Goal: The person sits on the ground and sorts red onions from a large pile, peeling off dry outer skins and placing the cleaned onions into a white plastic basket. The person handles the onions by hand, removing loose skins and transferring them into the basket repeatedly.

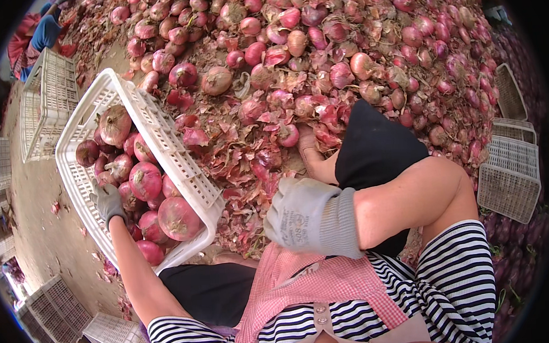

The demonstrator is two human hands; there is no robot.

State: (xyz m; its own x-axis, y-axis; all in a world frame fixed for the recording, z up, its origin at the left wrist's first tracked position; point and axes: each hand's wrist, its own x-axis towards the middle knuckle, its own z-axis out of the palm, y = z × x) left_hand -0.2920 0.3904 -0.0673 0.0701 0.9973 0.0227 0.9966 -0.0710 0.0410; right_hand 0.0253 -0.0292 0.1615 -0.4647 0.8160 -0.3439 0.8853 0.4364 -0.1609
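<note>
My left hand [107, 202], in a grey-coated work glove, is inside a white plastic crate [183, 175] near its left wall. Its fingers are apart beside the red onions [145, 181], and I see nothing held in it. Some of the onions in the crate are large, such as the big red onion [180, 219] at the near end. In front of my apron, my right hand [304, 216] hangs with its gloved fingers curled and the back of the glove towards me. Its palm side is hidden, so whether it holds anything does not show.
A broad heap of red onions [339, 72] spreads ahead and right. Loose onion skins [237, 168] litter the ground between crate and heap. More crates stand left [51, 103] and right [509, 189]. A person [43, 32] sits far left. Dark purple produce [512, 253] lies at right.
</note>
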